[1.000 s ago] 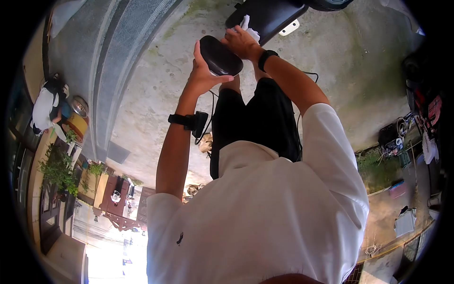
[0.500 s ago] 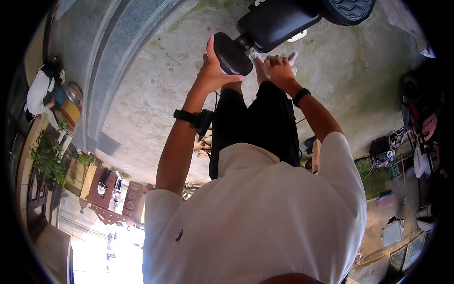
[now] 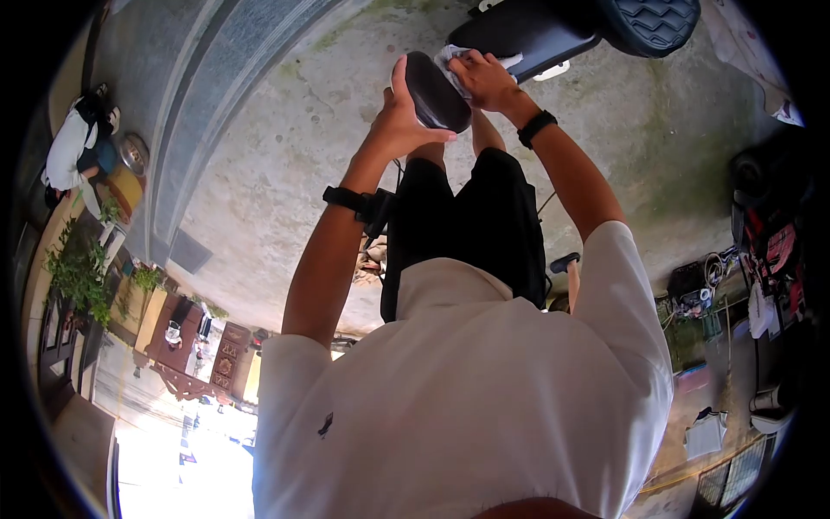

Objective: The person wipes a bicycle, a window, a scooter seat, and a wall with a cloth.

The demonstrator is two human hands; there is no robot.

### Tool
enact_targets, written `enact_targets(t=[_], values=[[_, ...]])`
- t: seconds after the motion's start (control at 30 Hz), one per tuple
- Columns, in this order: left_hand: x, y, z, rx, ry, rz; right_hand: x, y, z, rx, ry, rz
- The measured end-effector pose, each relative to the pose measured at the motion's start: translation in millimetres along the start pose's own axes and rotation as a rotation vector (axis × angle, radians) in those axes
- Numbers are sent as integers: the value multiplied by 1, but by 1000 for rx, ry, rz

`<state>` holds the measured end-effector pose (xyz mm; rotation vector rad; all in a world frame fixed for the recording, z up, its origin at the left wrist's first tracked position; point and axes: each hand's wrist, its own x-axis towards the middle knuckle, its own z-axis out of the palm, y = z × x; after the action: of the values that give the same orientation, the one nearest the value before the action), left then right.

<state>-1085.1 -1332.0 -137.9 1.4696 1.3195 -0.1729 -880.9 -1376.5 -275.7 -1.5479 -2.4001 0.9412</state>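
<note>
My left hand (image 3: 400, 119) is spread round the edge of a black padded backrest (image 3: 437, 93), thumb and fingers on opposite sides, gripping it. In my right hand (image 3: 486, 82) is a crumpled white cloth (image 3: 451, 62), pressed at the backrest's far side, where it meets a long black seat (image 3: 527, 39). My fingers are bunched over the cloth and partly hide it. Beyond the seat, at the top right, is a dark saddle (image 3: 653, 24) with a zigzag pattern. Most of the vehicle under these seats is hidden.
Concrete floor (image 3: 346, 95) surrounds my legs. A person (image 3: 73, 151) in a white top is bent over at the far left, near a metal bowl (image 3: 134, 154) and potted plants (image 3: 78, 268). Assorted belongings (image 3: 696, 281) lie at the right, and pale fabric (image 3: 752, 48) hangs at the upper right.
My right hand has moved up and left, bringing the white cloth from below the seat onto the backrest's side. My left hand and the backrest have shifted slightly right and up.
</note>
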Motion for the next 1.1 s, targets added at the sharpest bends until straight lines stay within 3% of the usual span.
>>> enact_targets(t=[0.27,0.37,0.53,0.63,0.7,0.9,0.97,1.0,1.07,1.1], values=[[0,6,-3,-51,-66,-26,2,-10,1,-26,-310,124],[-1,6,-3,-37,-49,-43,-59,5,17,135,-457,-57],[6,-10,10,-27,-12,-1,-139,13,-24,128,-528,633],[6,-4,16,11,-12,-50,-173,30,-42,84,-481,894],[-6,15,2,52,-39,-97,-177,31,-72,163,-606,803],[-25,12,18,293,118,-17,-131,-10,-130,-193,-604,452],[-40,-10,17,173,113,136,-88,-99,-199,30,-708,529],[-53,-19,24,53,79,271,-71,-124,-222,304,-747,716],[-95,-22,-6,-39,-40,385,-64,-115,-194,513,-424,225],[-108,-33,-10,-68,1,490,-48,-134,-198,428,-347,84]])
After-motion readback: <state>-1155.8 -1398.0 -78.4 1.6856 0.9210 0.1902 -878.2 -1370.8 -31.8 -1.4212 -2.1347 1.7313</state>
